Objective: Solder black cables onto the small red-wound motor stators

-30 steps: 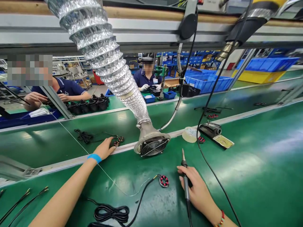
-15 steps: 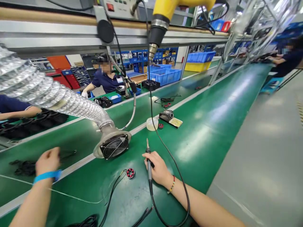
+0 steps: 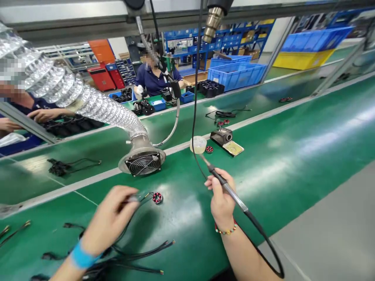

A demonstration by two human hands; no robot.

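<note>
In the head view my right hand (image 3: 222, 197) is closed around a soldering iron (image 3: 238, 201). The iron's tip points up and left, near a round translucent tub (image 3: 198, 144) and a small red-and-black motor stator (image 3: 209, 149). My left hand (image 3: 114, 212) is pinched, its fingertips blurred, with a thin solder wire (image 3: 84, 197) running to it from the left. Just right of those fingertips lies another stator (image 3: 157, 198) with dark leads. Below my left hand, several black cables (image 3: 140, 255) with bared ends rest on the green bench (image 3: 187, 242).
A fan-faced fume duct (image 3: 145, 164) on a silver hose stands ahead. An iron stand with a yellow sponge (image 3: 233, 148) sits to its right. A power tool (image 3: 213, 23) hangs overhead, and a black cord (image 3: 195, 86) drops past the tub. Two people work across the bench.
My left hand has come from the far left toward the stator and pinched the wire. My right hand has tilted the iron leftward, its tip nearer the tub. The view has shifted.
</note>
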